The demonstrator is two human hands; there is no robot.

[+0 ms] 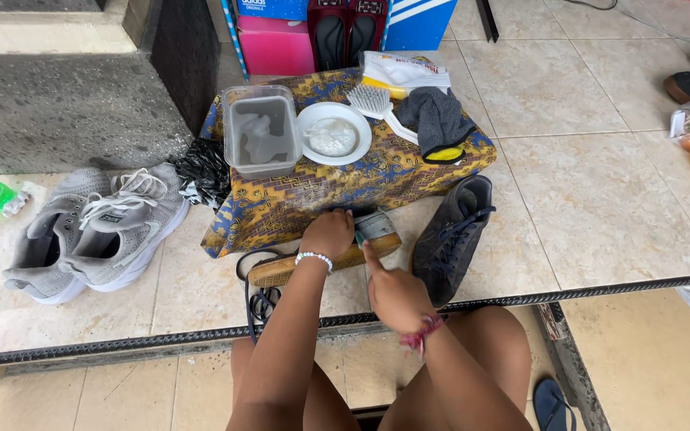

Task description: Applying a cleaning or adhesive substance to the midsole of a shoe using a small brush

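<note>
below, a dark shoe [321, 259] with a tan sole is held on its side on the tiled floor [600, 207], just in front of a low stand draped in a patterned cloth [377, 179]. the left hand [327, 234] is clamped over the upper of that shoe. the right hand [393, 294] is pressed against the heel end, forefinger stretched out; whether anything is gripped cannot be told. the matching dark shoe [450, 238] is stood just to the right. on the cloth are seen a plastic tub [261, 132] of cloudy water, a white bowl [334, 133], a white brush [373, 104] and a grey rag [438, 118]. a pair of grey trainers [93, 231] is lying well to the left.
</note>
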